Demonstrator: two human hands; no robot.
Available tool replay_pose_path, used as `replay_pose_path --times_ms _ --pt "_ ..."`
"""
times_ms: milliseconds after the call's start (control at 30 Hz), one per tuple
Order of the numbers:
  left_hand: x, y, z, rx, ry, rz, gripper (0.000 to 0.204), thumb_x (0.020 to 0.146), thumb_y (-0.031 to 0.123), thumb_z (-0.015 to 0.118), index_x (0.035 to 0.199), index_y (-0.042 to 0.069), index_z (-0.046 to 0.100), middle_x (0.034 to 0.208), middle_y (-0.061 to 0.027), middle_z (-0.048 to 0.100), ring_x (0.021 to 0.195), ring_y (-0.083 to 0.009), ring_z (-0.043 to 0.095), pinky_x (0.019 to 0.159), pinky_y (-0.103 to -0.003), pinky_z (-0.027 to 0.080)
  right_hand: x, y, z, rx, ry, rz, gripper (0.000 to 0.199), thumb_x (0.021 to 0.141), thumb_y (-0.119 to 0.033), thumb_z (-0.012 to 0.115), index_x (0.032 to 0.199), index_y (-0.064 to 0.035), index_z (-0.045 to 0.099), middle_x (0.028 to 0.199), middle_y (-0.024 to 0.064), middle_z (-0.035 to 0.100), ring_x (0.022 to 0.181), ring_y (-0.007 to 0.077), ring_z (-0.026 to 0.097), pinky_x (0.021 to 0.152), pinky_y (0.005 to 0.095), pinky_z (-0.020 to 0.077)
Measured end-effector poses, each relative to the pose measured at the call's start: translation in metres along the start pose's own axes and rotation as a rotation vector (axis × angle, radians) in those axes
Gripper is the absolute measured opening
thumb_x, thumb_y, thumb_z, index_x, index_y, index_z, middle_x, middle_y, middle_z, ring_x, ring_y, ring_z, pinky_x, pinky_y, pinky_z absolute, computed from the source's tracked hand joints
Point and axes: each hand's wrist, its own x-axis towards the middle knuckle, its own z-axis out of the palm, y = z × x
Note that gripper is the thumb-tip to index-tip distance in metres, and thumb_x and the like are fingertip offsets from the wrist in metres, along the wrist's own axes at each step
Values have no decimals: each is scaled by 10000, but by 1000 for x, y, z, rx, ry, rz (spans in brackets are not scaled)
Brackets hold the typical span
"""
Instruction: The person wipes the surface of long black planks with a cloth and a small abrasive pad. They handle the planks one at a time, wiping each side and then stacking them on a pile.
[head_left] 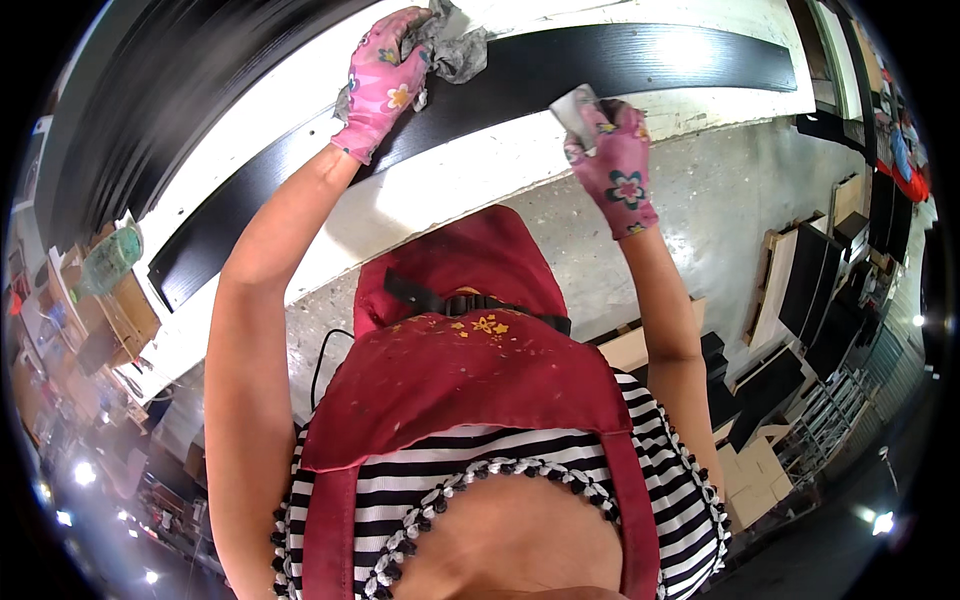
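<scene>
A long black board (560,68) with a wood-grain surface lies along a white workbench (430,165). My left hand (385,85), in a pink flowered glove, is closed on a crumpled grey rag (460,52) over the board's left-middle part. In a matching glove, my right hand (615,160) is closed round a small pale block (575,112), whose material I cannot make out. This hand is by the board's near edge, over the bench's front side.
Black panels (110,130) stand beyond the bench at the far left. Past its left end is a green translucent container (112,258) among clutter. Dark boards (808,280) and cardboard (752,480) are on the right. A person in red (908,183) is at the far right.
</scene>
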Motion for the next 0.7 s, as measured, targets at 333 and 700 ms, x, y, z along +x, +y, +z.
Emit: replay_pose_path --times_ms 333,700 --pt "4 7 4 99 43 76 394 763 -16 639 1152 48 631 1157 -147 630 1089 -301 606 962 -367 494 3 -14 -6 19 -82 -61 492 758 -255 681 1243 -178 651 1070 174 533 1021 345 520 874 454 456" --pt "4 1 6 120 80 127 381 755 -29 639 1130 35 637 1129 -157 646 1071 -314 620 951 -368 503 5 -26 -4 96 -189 -103 527 765 -282 683 1281 -197 620 1131 169 532 1075 342 507 902 449 462"
